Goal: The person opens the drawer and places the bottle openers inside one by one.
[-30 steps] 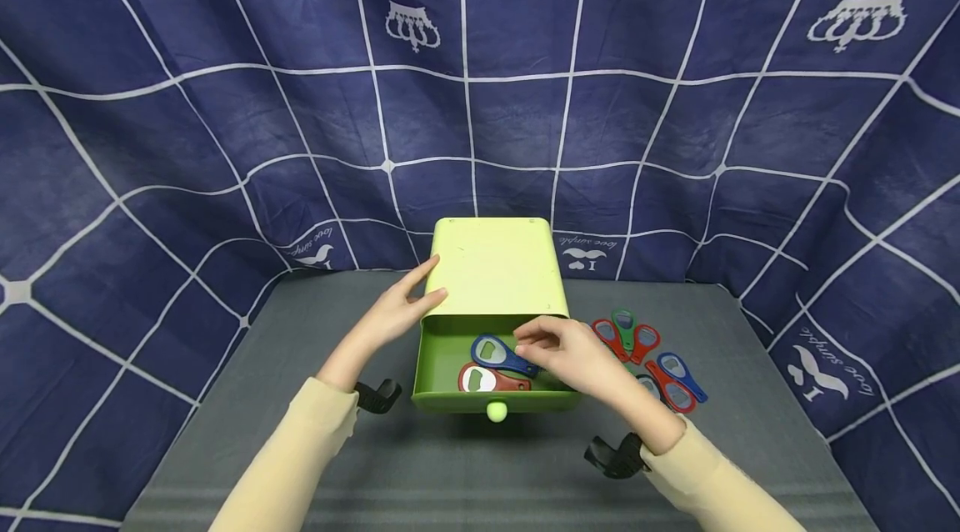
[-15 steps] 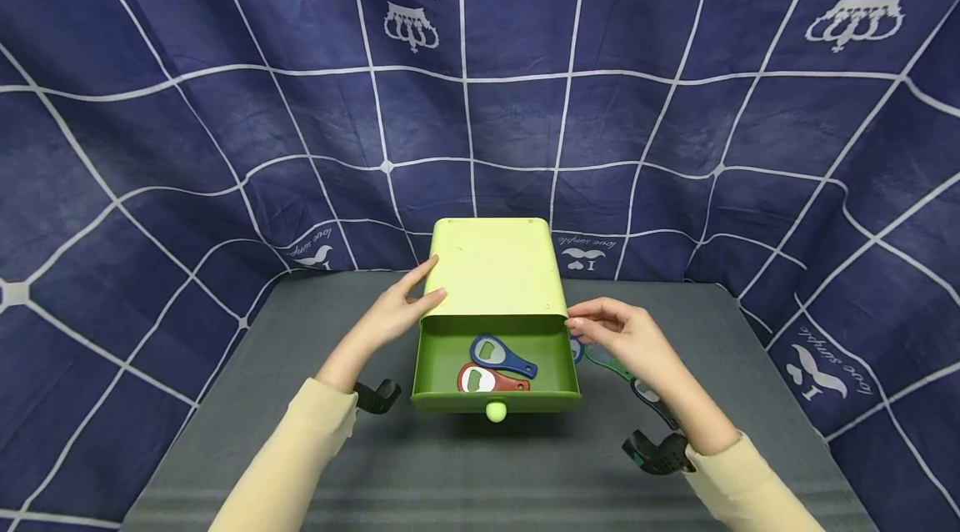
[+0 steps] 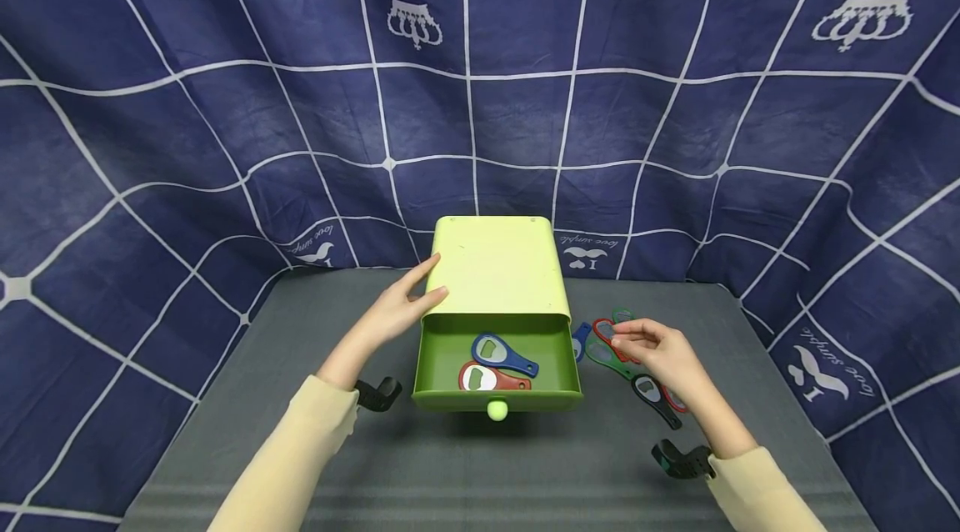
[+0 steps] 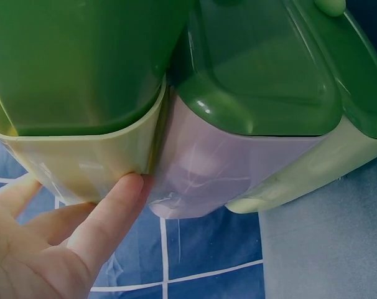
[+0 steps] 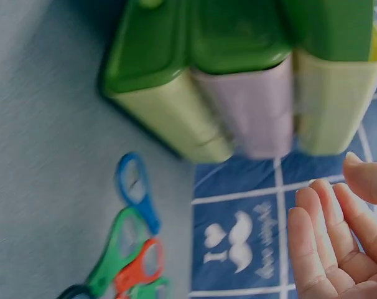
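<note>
In the head view, the left hand (image 3: 396, 313) touches the box (image 3: 497, 265) at centre, its grip spread; a blue opener (image 3: 504, 354) and a red opener (image 3: 495, 379) lie in the drawer (image 3: 457, 402). The right hand (image 3: 667, 357) is near more openers (image 3: 656, 404), right of centre. Left wrist view: fingers (image 4: 107, 218) rest against the box, lower left. Right wrist view: this grip is relaxed, lower right.

A dark grey tabletop (image 3: 450, 474) carries a three-tiered drawer unit (image 3: 498, 265), standing upright near its far edge. To the right of the unit, bottle openers lie bunched close together: a blue opener (image 3: 582, 334) just beside the unit, then a red opener (image 3: 604, 330), a green opener (image 3: 606, 357), a second green opener (image 3: 622, 315) farther back, and a black opener (image 3: 655, 400) nearest the front, with another red opener (image 3: 673, 400), partly hidden, beside it
</note>
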The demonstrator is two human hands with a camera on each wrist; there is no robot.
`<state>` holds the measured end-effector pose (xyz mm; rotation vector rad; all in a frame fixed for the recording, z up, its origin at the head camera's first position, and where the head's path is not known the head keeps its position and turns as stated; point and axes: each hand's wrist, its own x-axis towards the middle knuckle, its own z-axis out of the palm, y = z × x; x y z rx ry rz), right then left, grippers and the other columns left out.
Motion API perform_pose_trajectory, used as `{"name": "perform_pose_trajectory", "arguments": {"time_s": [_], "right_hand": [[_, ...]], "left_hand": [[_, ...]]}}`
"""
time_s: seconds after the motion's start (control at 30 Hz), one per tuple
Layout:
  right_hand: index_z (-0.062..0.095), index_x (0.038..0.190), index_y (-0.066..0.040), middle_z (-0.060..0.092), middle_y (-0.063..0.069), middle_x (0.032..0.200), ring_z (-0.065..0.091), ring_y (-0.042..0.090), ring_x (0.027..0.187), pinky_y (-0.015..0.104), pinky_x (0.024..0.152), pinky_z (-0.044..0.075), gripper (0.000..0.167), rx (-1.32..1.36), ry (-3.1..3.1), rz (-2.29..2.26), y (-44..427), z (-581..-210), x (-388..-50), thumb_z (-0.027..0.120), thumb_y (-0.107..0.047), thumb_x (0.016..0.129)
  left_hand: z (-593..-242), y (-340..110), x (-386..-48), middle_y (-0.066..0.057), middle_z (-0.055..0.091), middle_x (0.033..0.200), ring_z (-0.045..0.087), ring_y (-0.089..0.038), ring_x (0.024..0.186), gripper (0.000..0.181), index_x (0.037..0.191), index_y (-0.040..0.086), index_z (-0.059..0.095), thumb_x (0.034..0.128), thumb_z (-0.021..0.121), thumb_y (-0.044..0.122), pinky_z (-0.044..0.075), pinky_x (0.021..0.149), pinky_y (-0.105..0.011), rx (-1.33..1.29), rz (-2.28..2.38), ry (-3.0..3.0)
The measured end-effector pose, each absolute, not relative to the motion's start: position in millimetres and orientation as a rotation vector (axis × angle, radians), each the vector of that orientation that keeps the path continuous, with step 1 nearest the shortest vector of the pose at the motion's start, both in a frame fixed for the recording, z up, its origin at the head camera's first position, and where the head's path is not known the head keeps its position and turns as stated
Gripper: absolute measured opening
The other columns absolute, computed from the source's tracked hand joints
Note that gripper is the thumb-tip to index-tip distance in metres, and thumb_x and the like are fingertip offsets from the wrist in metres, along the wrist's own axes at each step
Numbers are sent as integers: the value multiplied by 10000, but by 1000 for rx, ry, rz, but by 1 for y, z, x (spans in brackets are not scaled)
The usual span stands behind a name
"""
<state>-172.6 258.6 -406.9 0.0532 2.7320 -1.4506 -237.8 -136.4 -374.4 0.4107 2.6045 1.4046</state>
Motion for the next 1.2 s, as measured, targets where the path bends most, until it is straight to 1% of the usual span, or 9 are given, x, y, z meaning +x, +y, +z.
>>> {"name": "perform_pose_trajectory", "arguments": {"time_s": [0.07,0.13,0.23,0.3,0.5,0.6,0.7,0.97,1.2], "right_hand": [[646,1227,-6,708,150,1126,701,200,968,279,779,557,425,68,2734,-1440,264,-415,-172,689,-313,936],[640,1229,8,708,159,1124,706,192,956,301,795,566,450,92,2737,-1435,269,-422,-171,695,-325,931],[639,1233,14,710,164,1121,696,115,915,303,791,559,461,121,2758,-1404,278,-433,-169,702,-323,925],[644,1230,11,716,162,1117,682,62,888,273,766,548,452,147,2768,-1385,285,-441,-168,709,-313,921],[649,1218,24,731,153,1093,656,5,853,228,732,518,443,198,2780,-1331,301,-462,-167,709,-299,920],[642,1214,44,732,162,1084,652,20,852,248,738,518,433,219,2783,-1316,306,-470,-165,701,-274,926],[644,1218,37,729,163,1093,654,32,861,255,740,522,414,255,2779,-1303,310,-477,-164,698,-252,928],[658,1181,64,737,187,1057,670,37,809,217,672,514,398,274,2811,-1275,316,-497,-161,715,-225,914],[665,1151,70,725,205,1072,689,73,817,212,664,503,364,313,2842,-1245,321,-508,-157,723,-187,899]], "left_hand": [[-375,-136,-238,-121,208,1638,518,-408,1301,712,1587,257,215,992,569,417,449,1060,-509,409,1402,2609],[-375,-136,-239,-112,213,1637,519,-402,1301,708,1584,270,224,988,576,416,447,1063,-507,399,1409,2605],[-374,-136,-239,-126,210,1636,515,-409,1302,709,1585,259,224,989,575,412,445,1063,-509,409,1412,2606],[-374,-136,-238,-131,210,1635,514,-413,1302,712,1586,256,222,988,576,413,448,1060,-510,412,1413,2605],[-374,-136,-238,-126,216,1634,524,-404,1296,710,1583,264,230,985,582,414,447,1060,-510,408,1414,2607],[-374,-136,-238,-130,213,1634,523,-403,1297,708,1584,257,230,987,579,410,445,1063,-510,411,1415,2608],[-374,-136,-238,-127,213,1634,517,-402,1303,707,1584,257,229,988,578,408,443,1066,-507,407,1418,2604],[-376,-136,-240,-147,203,1635,501,-412,1314,719,1588,234,218,990,578,403,435,1074,-508,420,1408,2612],[-377,-137,-240,-153,202,1634,505,-405,1312,708,1587,229,222,995,573,395,428,1081,-510,423,1394,2624]]}}
